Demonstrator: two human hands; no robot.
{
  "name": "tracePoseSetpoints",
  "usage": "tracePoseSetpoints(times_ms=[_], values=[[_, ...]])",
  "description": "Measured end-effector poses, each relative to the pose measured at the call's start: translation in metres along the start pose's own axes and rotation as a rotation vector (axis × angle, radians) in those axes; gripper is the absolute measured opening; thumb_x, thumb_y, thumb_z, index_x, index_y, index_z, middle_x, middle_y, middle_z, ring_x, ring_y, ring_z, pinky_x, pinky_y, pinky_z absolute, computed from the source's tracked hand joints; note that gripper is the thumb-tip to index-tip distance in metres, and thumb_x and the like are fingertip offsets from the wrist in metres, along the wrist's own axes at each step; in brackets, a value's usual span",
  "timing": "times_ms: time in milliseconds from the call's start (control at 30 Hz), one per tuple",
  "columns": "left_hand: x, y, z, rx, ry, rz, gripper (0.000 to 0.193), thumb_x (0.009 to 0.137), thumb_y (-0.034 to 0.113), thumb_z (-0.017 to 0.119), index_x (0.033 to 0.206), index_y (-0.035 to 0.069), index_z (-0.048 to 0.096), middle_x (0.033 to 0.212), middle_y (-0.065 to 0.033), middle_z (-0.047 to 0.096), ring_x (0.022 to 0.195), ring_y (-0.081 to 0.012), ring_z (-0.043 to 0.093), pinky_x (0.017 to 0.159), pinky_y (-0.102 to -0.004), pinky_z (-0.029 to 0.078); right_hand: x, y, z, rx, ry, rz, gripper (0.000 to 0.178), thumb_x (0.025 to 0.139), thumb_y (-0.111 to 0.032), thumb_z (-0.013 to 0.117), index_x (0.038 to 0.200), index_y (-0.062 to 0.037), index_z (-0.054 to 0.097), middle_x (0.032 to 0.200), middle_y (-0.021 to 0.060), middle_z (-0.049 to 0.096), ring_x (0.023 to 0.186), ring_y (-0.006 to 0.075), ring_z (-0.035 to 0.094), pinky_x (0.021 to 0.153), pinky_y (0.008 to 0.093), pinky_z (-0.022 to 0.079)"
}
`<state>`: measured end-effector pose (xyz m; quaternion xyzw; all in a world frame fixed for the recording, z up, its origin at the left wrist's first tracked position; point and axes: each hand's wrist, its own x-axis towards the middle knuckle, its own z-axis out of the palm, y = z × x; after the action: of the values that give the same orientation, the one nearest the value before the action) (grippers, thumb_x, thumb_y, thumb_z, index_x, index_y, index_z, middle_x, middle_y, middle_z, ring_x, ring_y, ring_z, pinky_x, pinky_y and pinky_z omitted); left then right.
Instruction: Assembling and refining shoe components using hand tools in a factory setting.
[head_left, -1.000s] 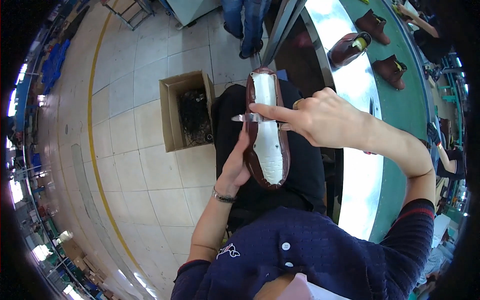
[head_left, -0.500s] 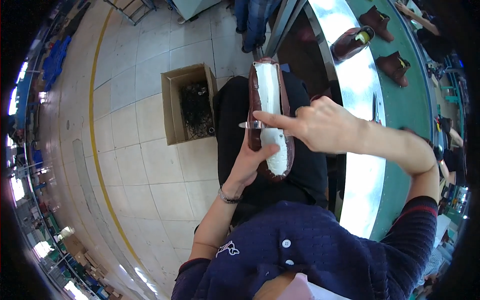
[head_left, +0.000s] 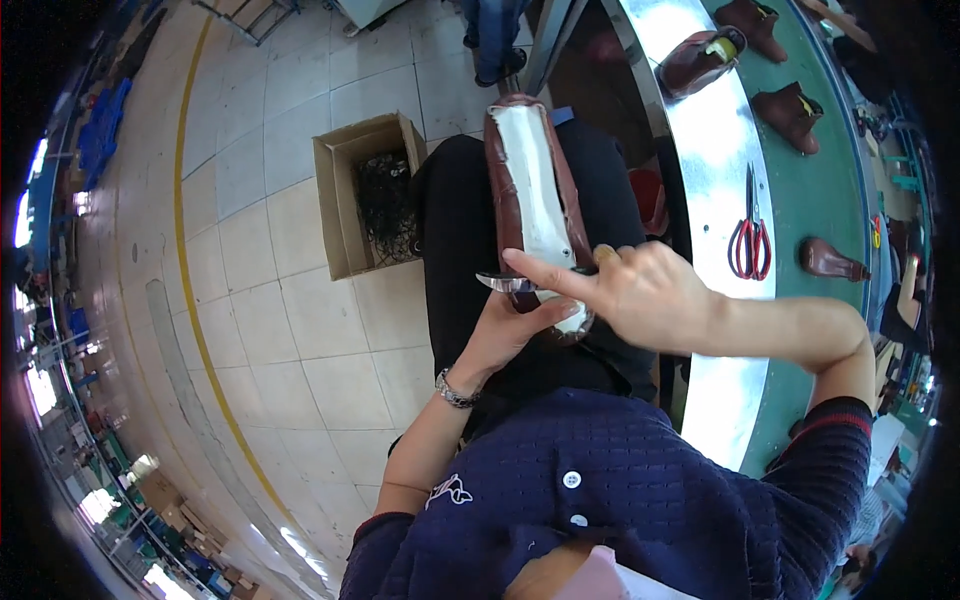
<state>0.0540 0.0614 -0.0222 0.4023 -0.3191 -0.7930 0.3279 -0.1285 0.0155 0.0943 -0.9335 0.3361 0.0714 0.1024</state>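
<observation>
A brown leather boot lies across my lap, its white underside facing up and its far end tilted a little left. My left hand grips the near end, with the thumb over the white surface. In my right hand is a knife, whose shiny curved blade lies crosswise over the boot close to my left thumb. The right index finger is stretched along the blade. My fist hides the knife's handle.
A cardboard box holding dark scraps stands left of my knees. On the metal ledge at my right are red-handled scissors and another brown boot. More boots sit on the green belt. A person's legs are ahead.
The knife has moved along the boot toward me, onto the near end. The boot's far end has swung slightly left. My right forearm has lowered, bringing the scissors into full view.
</observation>
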Motion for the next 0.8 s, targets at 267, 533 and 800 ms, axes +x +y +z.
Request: tracePoseSetpoints(times_ms=[267,533,800], values=[[0.001,-0.013,0.003,0.045,-0.052,0.022,0.04,0.086,0.016,0.073,0.12,0.002,0.057,0.109,-0.0045,0.064,0.095,-0.013,0.062,0.084,-0.0284,0.051,-0.016,-0.003,0.005,0.205,-0.081,0.157,0.071,0.093,-0.013,0.051,0.154,-0.021,0.013,0.069,0.0182,0.064,0.051,0.0167,0.065,0.04,0.0286,0.05],[0.015,0.038,0.025,0.751,-0.351,-0.047,0.025,0.079,0.017,0.079,0.093,0.001,0.067,0.089,-0.0069,0.069,0.082,-0.0137,0.067,0.074,-0.0298,0.054,-0.075,0.009,0.031,0.244,-0.061,0.261,0.081,0.087,-0.014,0.058,0.154,-0.0258,0.013,0.07,0.0145,0.061,0.049,0.0244,0.062,0.039,0.0349,0.047],[0.16,0.127,0.053,1.307,-0.207,0.859,0.038,0.081,0.029,0.072,0.104,-0.002,0.07,0.097,-0.021,0.068,0.095,-0.034,0.064,0.086,-0.0384,0.049,-0.088,0.071,0.033,0.778,0.182,0.702,0.061,0.096,-0.017,0.054,0.148,-0.0096,0.022,0.062,0.0197,0.059,0.06,0.0352,0.063,0.059,0.0444,0.047]])
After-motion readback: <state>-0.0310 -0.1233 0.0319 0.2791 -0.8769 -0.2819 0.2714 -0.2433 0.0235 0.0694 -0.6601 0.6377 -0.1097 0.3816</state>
